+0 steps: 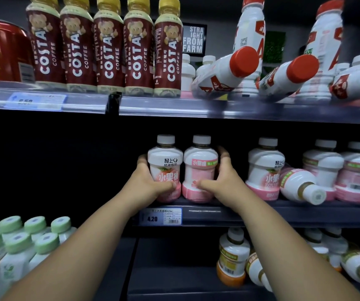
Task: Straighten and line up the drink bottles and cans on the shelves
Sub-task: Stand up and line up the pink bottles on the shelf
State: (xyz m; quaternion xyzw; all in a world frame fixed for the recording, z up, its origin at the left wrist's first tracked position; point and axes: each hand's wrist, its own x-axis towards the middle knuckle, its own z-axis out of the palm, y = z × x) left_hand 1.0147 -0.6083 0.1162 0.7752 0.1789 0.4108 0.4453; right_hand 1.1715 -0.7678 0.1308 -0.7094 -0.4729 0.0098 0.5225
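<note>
Dark retail shelving in three tiers, dim, seen from in front. Nearest, lower left of frame: green-capped bottles, upright, packed close. Lower right: orange-based bottles, one upright, others tipped over. Centre of frame, middle shelf, front edge: left hand wrapped on left pink bottle, thumb across its lower label; right hand wrapped on right pink bottle, thumb across its front; both bottles upright, touching side by side. Left label facing out, right label turned partly aside. Likely handling: rigid plastic, squat, full and moderately heavy, smooth sleeve probably slick; best gripped at the waist below the shoulder, as now. Price tag below: "4.20", "420ml". Right of centre: further pink bottles, one fallen bottle cap toward camera. Upper shelf, upper left: red cans, tag "5.50" blurred; five bottles reading "COSTA COFFEE", aligned. Upper right: red-capped white bottles, several toppled. Behind: sign "STRAIGHT FROM FARM".
</note>
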